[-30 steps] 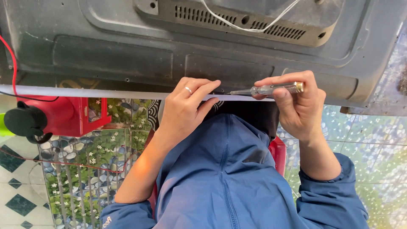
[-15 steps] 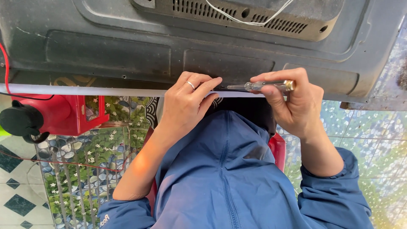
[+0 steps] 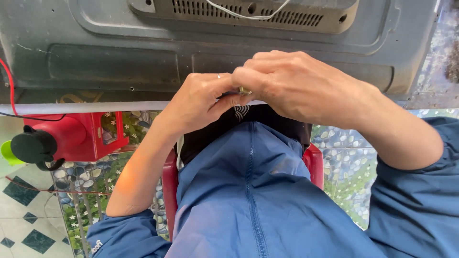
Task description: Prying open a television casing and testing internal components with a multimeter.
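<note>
Two bare hands meet at the near edge of a big dark grey plastic cover (image 3: 143, 52), the back of a flat screen set, which lies flat and fills the top of the view. Its surface is dull and a bit scratched, with raised box shapes and a row of thin slots (image 3: 248, 12) near the top, where a white wire (image 3: 248, 15) curls. The left hand (image 3: 201, 102) wears a ring and its fingers (image 3: 224, 101) are pressed together, pinching something small at the edge. The right hand (image 3: 296, 86) is curled over it, fingers closed around a small tool (image 3: 245, 90); only its shiny brass-coloured end peeks out, so which way the tool points cannot be told. A pale grey strip (image 3: 86, 107) runs left to right along the edge of the cover. Both arms wear a smooth blue jacket (image 3: 248, 200) with a zip down the middle. At the left sits a red plastic stool (image 3: 76, 136) with a black round plug thing (image 3: 31, 148) beside it. The floor (image 3: 71, 191) has pebble and flower tiles.
</note>
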